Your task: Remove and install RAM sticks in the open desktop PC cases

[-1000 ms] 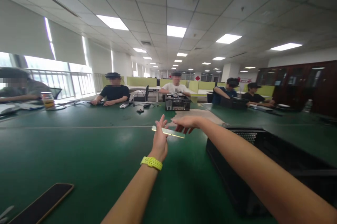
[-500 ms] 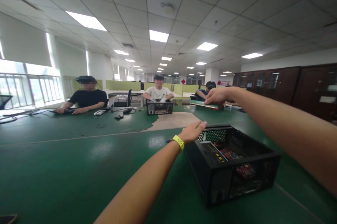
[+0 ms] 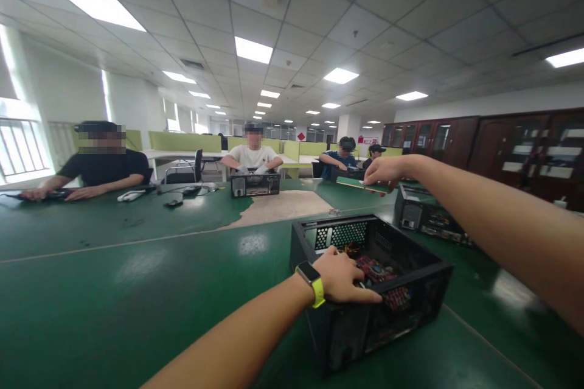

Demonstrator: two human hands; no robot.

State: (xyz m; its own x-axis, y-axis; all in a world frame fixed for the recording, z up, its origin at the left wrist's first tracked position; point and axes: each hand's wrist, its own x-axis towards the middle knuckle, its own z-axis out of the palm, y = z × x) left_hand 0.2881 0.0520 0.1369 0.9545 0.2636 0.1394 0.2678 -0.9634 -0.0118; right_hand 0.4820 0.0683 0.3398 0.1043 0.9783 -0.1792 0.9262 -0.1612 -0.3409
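Left hand [image 3: 340, 276] grips near rim of open computer case [image 3: 369, 291] on green bench [image 3: 137, 291], fingers curled, steadying it. Right hand [image 3: 385, 171] pinches memory stick [image 3: 360, 185] flat, raised above far side, clear of case.

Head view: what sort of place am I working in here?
Most likely an open-plan office used as a computer assembly workshop. An open computer case sits on a long green table, other people across it work at similar cases, and green cubicle partitions stand behind them.
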